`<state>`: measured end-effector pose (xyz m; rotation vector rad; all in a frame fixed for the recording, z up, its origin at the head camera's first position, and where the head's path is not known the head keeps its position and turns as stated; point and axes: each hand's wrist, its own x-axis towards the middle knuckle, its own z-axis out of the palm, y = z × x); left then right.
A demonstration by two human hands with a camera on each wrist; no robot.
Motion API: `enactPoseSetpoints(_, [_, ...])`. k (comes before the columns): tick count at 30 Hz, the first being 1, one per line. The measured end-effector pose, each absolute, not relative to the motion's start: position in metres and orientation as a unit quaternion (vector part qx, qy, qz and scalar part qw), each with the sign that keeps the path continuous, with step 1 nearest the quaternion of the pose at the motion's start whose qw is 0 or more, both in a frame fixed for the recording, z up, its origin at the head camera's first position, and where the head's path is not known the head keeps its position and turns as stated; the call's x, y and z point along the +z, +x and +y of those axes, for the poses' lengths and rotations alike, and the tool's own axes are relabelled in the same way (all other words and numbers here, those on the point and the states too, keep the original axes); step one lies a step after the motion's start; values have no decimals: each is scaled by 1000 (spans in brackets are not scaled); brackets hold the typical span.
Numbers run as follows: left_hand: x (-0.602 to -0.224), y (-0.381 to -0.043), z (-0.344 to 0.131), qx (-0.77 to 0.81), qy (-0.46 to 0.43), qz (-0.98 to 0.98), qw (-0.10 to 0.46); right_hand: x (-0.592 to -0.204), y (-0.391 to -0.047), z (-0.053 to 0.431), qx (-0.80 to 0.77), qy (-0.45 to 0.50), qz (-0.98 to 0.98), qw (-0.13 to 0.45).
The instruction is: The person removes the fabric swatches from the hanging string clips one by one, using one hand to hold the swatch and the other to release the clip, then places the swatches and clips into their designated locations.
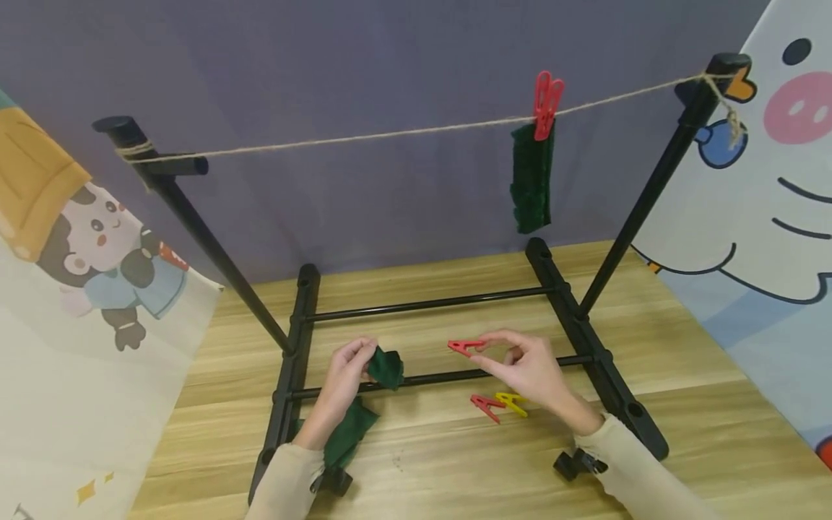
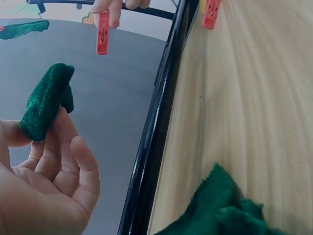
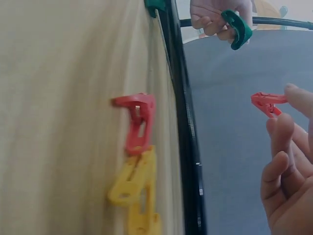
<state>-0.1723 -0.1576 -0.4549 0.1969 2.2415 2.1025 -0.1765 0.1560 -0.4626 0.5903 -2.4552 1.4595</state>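
Between thumb and fingers, my left hand [image 1: 347, 368] pinches a small folded green cloth [image 1: 386, 368], held up over the rack's front crossbar. My right hand [image 1: 528, 363] pinches the handle end of a red clothespin [image 1: 463, 347], its nose pointing left toward the cloth. Below that hand, a second red clothespin [image 1: 486, 408] and a yellow clothespin [image 1: 512, 404] lie against each other on the table. Another green cloth [image 1: 351, 433] lies beside my left wrist, partly behind the forearm. In the left wrist view the held cloth [image 2: 46, 103] appears doubled over the fingertips.
A twine line [image 1: 364, 137] runs between two black posts of a rack [image 1: 630, 206]. From its right part hangs a green cloth strip [image 1: 531, 180], clipped by a red clothespin [image 1: 547, 105]. The rack's crossbars [image 1: 429, 305] span the wooden table [image 1: 455, 469], with a grey backdrop behind.
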Motion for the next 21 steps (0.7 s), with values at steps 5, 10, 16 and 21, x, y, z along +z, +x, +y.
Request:
enactPoseSetpoints(5, [-458,-167,-160,671,59,739,21,-472,-171,157,485,195,-849,81])
enactPoseSetpoints(10, [-461,-163,-165,672,56,739,20,-479,-167,158,487,198,-850,37])
enactPoseSetpoints(16, [-465,-160,-170,652,38,757,22,-485,-162,159,493,170,-853,-16])
enactPoseSetpoints(21, [-465,-157,-173,649,55,758,32,-490,-158,158,483,193,-854,-22])
